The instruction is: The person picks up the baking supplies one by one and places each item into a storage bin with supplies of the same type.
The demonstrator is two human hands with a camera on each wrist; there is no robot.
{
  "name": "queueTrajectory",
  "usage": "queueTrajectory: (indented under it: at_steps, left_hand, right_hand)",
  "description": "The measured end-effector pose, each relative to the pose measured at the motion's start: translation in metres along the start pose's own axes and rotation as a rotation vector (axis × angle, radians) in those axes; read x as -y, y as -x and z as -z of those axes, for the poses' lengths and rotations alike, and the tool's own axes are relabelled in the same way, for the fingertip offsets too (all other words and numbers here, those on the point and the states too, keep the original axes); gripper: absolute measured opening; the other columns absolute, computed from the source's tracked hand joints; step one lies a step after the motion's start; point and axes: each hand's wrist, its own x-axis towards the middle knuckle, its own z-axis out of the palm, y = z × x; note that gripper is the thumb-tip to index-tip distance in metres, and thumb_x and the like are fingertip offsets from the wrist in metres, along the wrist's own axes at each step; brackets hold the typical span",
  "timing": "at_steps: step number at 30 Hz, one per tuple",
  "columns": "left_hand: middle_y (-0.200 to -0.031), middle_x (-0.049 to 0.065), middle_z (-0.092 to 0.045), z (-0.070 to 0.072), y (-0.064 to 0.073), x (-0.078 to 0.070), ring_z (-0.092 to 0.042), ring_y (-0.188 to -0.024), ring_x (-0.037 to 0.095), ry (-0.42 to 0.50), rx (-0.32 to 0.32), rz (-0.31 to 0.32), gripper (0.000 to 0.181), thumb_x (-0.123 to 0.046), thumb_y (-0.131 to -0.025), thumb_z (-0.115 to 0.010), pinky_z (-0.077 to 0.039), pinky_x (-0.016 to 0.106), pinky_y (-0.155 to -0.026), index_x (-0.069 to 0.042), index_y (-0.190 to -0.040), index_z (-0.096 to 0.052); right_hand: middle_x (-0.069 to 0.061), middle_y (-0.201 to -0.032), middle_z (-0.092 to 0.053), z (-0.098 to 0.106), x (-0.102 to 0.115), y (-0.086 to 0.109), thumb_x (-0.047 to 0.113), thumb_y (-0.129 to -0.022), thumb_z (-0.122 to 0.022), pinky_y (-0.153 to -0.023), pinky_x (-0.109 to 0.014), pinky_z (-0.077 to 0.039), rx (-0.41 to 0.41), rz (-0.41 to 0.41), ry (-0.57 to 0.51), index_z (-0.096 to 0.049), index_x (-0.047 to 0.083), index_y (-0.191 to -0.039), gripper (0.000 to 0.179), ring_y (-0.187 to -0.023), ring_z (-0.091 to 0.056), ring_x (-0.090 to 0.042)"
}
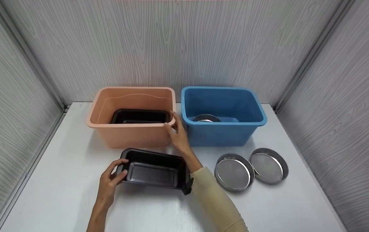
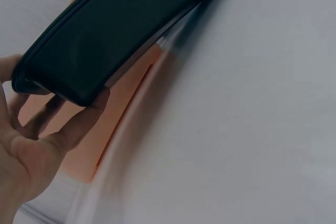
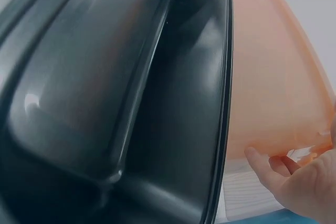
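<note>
A black loaf pan (image 1: 154, 174) is pinched at its left end by my left hand (image 1: 109, 180), thumb on the near side and fingers over the far side. The left wrist view shows the pan's dark underside (image 2: 121, 30) raised off the white table. My right hand (image 1: 179, 135) grips the front right corner of the orange bin (image 1: 136, 137), and in the right wrist view the thumb of that right hand (image 3: 304, 184) lies against the bin's wall. The pan's right end sits beside the right wrist. Inside the orange bin is another black pan (image 1: 141, 115), partly hidden by the front wall.
Right of the orange bin stands a blue bin (image 1: 218, 135) holding a round metal pan (image 1: 206, 116). Two more round pans lie on the table at the right, a left one (image 1: 234, 172) and a right one (image 1: 268, 166), side by side. Pale panels (image 1: 184, 45) enclose the table's back and sides.
</note>
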Motion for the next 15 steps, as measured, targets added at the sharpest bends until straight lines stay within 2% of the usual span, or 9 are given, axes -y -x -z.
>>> queueTrajectory:
  at_steps: [2, 5, 8, 11, 15]
  left_hand:
    - [-0.142, 0.004, -0.051, 0.003, 0.001, -0.001, -0.067, -0.106, 0.036, 0.014, -0.007, 0.000, 0.035, 0.000, -0.100, -0.061, -0.061, 0.032, -0.079, -0.004, -0.135, -0.062]
    - [-0.143, 0.005, -0.050, 0.006, 0.001, -0.003, -0.066, -0.109, 0.034, 0.030, -0.014, 0.001, 0.034, 0.001, -0.100, -0.059, -0.060, 0.031, -0.080, -0.002, -0.135, -0.061]
    - [-0.144, 0.006, -0.050, 0.009, 0.001, -0.004, -0.065, -0.111, 0.032, 0.034, -0.022, 0.001, 0.034, 0.001, -0.100, -0.058, -0.060, 0.031, -0.081, -0.001, -0.135, -0.061]
    - [-0.144, 0.007, -0.052, 0.011, 0.002, -0.005, -0.066, -0.109, 0.030, 0.039, -0.034, -0.004, 0.034, 0.001, -0.101, -0.058, -0.060, 0.030, -0.080, 0.000, -0.134, -0.061]
    - [-0.142, 0.008, -0.053, 0.014, 0.003, -0.006, -0.066, -0.104, 0.026, 0.049, -0.049, -0.010, 0.033, 0.002, -0.101, -0.057, -0.059, 0.029, -0.077, 0.001, -0.134, -0.061]
  right_hand:
    - [-0.011, -0.165, -0.036, 0.001, -0.002, -0.001, 0.022, -0.108, -0.058, -0.110, -0.053, -0.045, 0.007, -0.006, 0.000, -0.034, 0.014, -0.162, 0.059, -0.133, -0.053, -0.031]
    - [-0.014, -0.156, -0.043, 0.002, -0.002, -0.001, 0.023, -0.109, -0.057, -0.096, -0.047, -0.053, 0.017, -0.029, -0.016, -0.034, 0.016, -0.163, 0.059, -0.121, -0.058, -0.028]
    - [-0.015, -0.155, -0.043, 0.002, -0.001, 0.000, 0.025, -0.109, -0.056, -0.083, -0.039, -0.055, 0.025, -0.060, -0.024, -0.033, 0.020, -0.163, 0.059, -0.118, -0.060, -0.027]
    - [-0.010, -0.164, -0.036, 0.002, -0.001, 0.001, 0.029, -0.109, -0.057, -0.084, -0.035, -0.055, 0.024, -0.079, -0.016, -0.035, 0.025, -0.162, 0.058, -0.128, -0.058, -0.028]
    - [-0.008, -0.166, -0.034, 0.002, -0.001, 0.001, 0.031, -0.108, -0.058, -0.085, -0.038, -0.056, 0.026, -0.083, -0.023, -0.035, 0.027, -0.162, 0.059, -0.131, -0.056, -0.031]
